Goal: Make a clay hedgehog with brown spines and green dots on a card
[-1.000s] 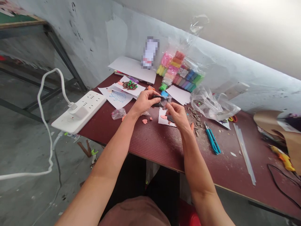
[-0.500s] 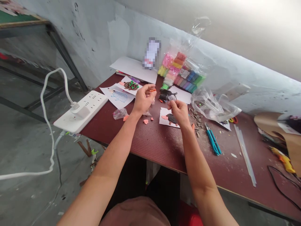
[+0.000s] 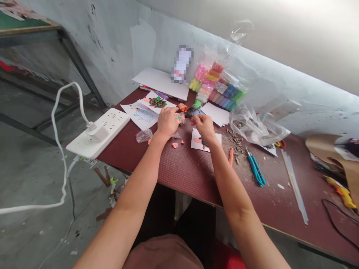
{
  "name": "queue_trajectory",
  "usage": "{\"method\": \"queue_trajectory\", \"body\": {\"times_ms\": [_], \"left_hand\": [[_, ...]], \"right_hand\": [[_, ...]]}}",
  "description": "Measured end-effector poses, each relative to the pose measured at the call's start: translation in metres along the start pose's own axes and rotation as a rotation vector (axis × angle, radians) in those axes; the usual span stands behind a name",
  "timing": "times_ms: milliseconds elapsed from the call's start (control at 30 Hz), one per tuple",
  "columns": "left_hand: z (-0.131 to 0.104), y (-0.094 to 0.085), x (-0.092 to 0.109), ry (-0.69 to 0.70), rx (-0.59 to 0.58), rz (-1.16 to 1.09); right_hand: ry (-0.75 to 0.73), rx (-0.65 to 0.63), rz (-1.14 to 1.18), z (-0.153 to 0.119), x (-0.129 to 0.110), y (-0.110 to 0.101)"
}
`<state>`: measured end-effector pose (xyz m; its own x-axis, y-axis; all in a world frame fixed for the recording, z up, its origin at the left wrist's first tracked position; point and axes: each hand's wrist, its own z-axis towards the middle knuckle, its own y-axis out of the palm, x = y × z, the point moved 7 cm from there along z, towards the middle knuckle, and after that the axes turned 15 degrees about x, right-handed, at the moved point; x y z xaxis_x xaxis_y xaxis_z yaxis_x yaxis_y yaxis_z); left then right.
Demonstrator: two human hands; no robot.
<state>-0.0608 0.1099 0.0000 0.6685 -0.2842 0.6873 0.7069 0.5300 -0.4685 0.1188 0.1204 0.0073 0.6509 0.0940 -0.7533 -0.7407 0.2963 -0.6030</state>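
Over the middle of the dark red table, my left hand (image 3: 167,121) is closed at a small clear wrapper (image 3: 180,118) with orange and green bits; an orange lump (image 3: 182,107) shows just beyond its fingers. My right hand (image 3: 203,125) is closed too, fingertips pinched near a dark lump (image 3: 193,111); whatever it grips is too small to make out. Below it lies a white card (image 3: 197,144) with a pink and dark clay figure, partly covered by the hand. Small pink pieces (image 3: 175,145) rest nearer the table's front edge.
Left: a white power strip (image 3: 109,123) and a drawing (image 3: 141,116). Behind: a phone (image 3: 182,63) and coloured clay packs (image 3: 221,93). Right: striped seeds (image 3: 237,142), an orange stick (image 3: 231,156), a teal cutter (image 3: 255,170), a plastic bag (image 3: 260,127) and clear sticks (image 3: 294,186).
The orange lump that was between my left fingers is now beyond them, and that hand has turned palm down. My right hand has moved left, uncovering the orange stick.
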Motion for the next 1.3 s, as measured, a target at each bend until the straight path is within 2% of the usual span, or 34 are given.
{"method": "queue_trajectory", "body": {"times_ms": [133,233,300,433,500,600,733,833,1000,1167,1300], "left_hand": [[-0.007,0.005,-0.002,0.033,-0.053,0.119],[-0.008,0.003,0.001,0.061,-0.071,0.189],[-0.008,0.000,0.006,0.065,-0.097,0.245],[-0.008,-0.006,0.014,0.026,-0.209,0.366],[-0.008,-0.009,0.017,0.007,-0.219,0.390],[-0.007,-0.013,0.019,-0.001,-0.197,0.404],[-0.006,-0.011,0.016,0.005,-0.172,0.350],[-0.004,-0.009,0.014,-0.004,-0.152,0.275],[0.001,-0.010,0.017,0.004,-0.074,0.127],[0.004,-0.010,0.019,0.011,-0.032,0.070],[0.005,-0.015,0.022,-0.052,0.008,-0.103]], "right_hand": [[0.020,-0.025,-0.296,0.002,0.002,0.002],[0.009,0.103,-0.491,0.004,-0.002,-0.013],[0.011,0.134,-0.563,0.003,-0.004,-0.019],[0.030,-0.016,-0.674,-0.002,-0.002,-0.009],[0.019,-0.069,-0.697,-0.004,-0.004,-0.002],[-0.023,-0.065,-0.730,-0.007,-0.012,0.001],[-0.109,-0.041,-0.656,-0.019,-0.030,-0.008],[-0.180,-0.252,-0.449,-0.043,-0.041,0.002],[-0.268,-0.334,-0.434,-0.071,-0.045,0.018],[-0.332,-0.251,-0.457,-0.079,-0.045,0.022],[-0.348,-0.135,-0.334,-0.074,-0.045,0.009]]}}
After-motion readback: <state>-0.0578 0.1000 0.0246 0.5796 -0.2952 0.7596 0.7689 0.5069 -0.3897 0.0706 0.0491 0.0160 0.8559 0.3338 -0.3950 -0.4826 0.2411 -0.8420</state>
